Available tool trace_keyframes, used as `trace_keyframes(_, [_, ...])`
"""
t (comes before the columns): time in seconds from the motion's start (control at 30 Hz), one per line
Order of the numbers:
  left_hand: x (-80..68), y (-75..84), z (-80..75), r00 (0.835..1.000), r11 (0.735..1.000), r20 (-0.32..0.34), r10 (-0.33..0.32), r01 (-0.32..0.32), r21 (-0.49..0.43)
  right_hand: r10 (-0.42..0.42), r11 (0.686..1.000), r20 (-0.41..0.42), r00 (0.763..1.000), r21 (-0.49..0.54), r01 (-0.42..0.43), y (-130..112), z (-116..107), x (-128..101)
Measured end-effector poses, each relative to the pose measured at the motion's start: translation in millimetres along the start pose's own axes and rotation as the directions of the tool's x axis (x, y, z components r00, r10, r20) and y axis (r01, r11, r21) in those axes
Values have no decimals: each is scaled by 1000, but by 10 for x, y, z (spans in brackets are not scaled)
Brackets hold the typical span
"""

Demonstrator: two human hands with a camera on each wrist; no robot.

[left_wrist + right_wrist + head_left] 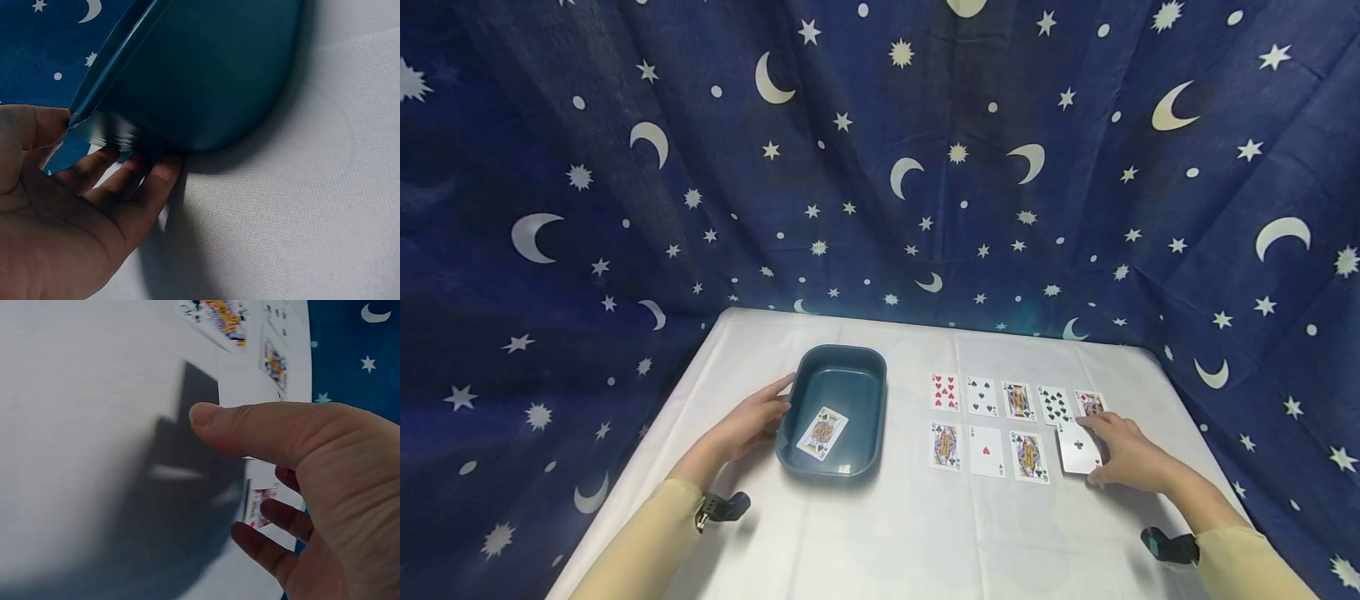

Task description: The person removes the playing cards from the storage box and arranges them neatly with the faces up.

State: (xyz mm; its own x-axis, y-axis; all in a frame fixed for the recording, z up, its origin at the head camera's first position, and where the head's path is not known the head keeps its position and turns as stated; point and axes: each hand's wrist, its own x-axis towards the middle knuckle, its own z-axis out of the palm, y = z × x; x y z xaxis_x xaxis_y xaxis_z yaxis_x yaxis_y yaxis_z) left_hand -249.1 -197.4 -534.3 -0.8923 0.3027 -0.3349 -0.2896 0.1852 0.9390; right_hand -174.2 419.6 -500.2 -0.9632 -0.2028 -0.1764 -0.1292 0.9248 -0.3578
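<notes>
My left hand (pixel 751 423) grips the left side of a dark blue-green tray (pixel 880 417). In the left wrist view the thumb (pixel 50 125) is at the tray's rim and the other fingers are against its outer wall. A king card (pixel 823 433) lies face up inside the tray. On the right, my right hand (pixel 1131 458) pinches an ace of clubs (pixel 1077 450), tilted close over the table beside the lower card row. That row holds a queen (pixel 945 447), an ace of hearts (pixel 987 452) and another queen (pixel 1029 457).
Behind is an upper row with a red hearts card (pixel 945 392), a spades card (pixel 982 397), a face card (pixel 1018 402), a black number card (pixel 1054 403) and another face card (pixel 1090 403). A white cloth covers the table (pixel 880 542); a starry blue curtain (pixel 865 192) surrounds it.
</notes>
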Motion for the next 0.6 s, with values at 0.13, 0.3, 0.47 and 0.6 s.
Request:
trace_keyframes(0.13, [1, -3, 7, 1000, 1000, 4, 2, -2, 0, 22, 1000, 33, 999, 7, -23, 55, 93, -32])
trace_keyframes(0.3, [23, -9, 14, 1000, 1000, -11, -13, 13, -10, 49, 998, 65, 997, 32, -51, 79, 176, -32])
trace_keyframes(0.47, [45, -23, 11, 1000, 1000, -12, -16, 16, -10, 54, 998, 66, 996, 27, -56, 90, 208, -20])
trace_keyframes(0.6, [45, -32, 9, 1000, 1000, -12, -16, 16, -14, 48, 999, 70, 996, 18, -49, 93, 204, -8])
